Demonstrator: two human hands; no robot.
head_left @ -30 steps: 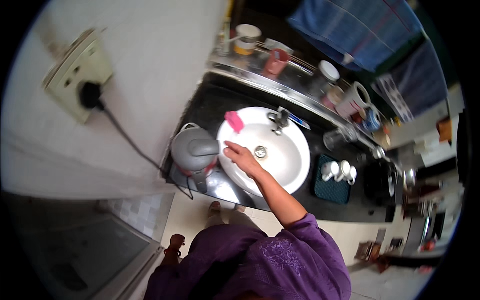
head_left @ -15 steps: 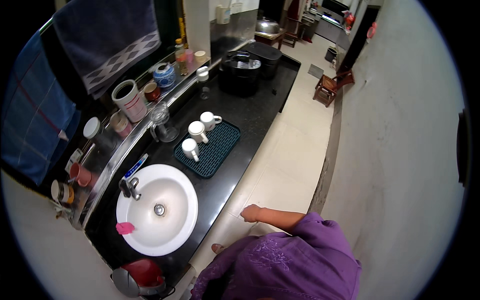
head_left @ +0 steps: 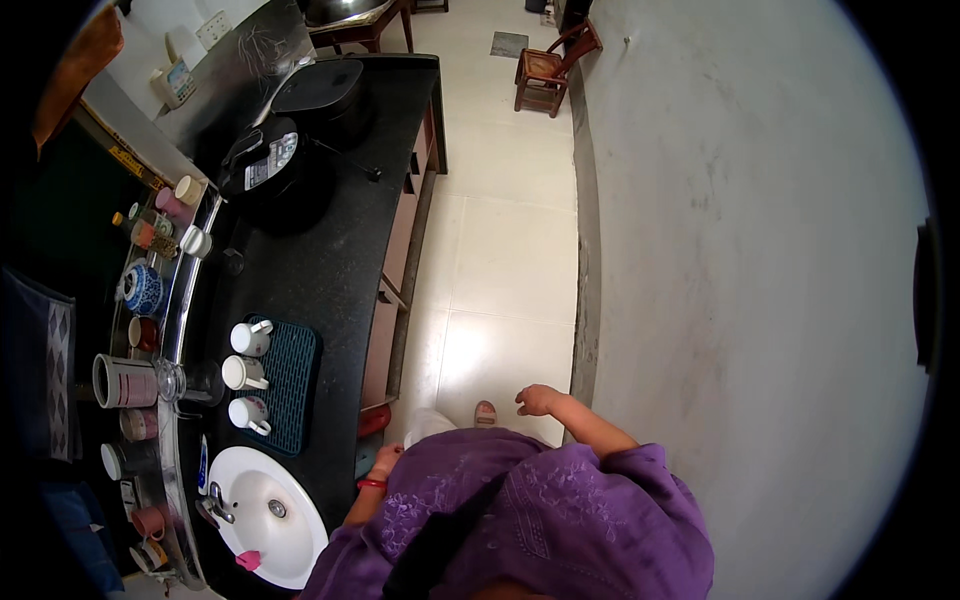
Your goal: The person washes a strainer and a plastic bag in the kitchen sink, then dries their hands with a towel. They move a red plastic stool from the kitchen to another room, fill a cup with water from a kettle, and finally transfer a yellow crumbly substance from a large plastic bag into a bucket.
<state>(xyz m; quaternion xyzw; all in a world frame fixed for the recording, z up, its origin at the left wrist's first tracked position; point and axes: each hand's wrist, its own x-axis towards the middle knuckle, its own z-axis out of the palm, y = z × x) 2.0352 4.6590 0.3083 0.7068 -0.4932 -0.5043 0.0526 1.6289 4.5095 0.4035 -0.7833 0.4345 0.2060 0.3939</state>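
Note:
Low beside the counter, near its front edge, hangs my left hand [head_left: 387, 460], a red band around the wrist. Its fingers are too small and turned away to read. My right hand [head_left: 538, 401] hangs over the pale floor in front of my purple top, fingers loosely bent and apart, with nothing in it. On the dark counter [head_left: 335, 260] lies a dark teal drying mat [head_left: 293, 385] bearing three white mugs: a far mug [head_left: 250, 338], a middle mug [head_left: 243, 373] and a near mug [head_left: 247, 413]. Neither hand touches them.
A white round sink [head_left: 312, 520] with a metal tap [head_left: 221, 506] and a pink cloth [head_left: 248, 560] is at lower left. Farther along stands a black cooker [head_left: 265, 170]. A wooden chair [head_left: 543, 67] stands by the grey wall [head_left: 740, 250]. Jars and cups line the window ledge.
My view has turned right, so the counter, sink and mugs now sit farther left. My left hand has come into view. My right hand has loosened from a more closed shape.

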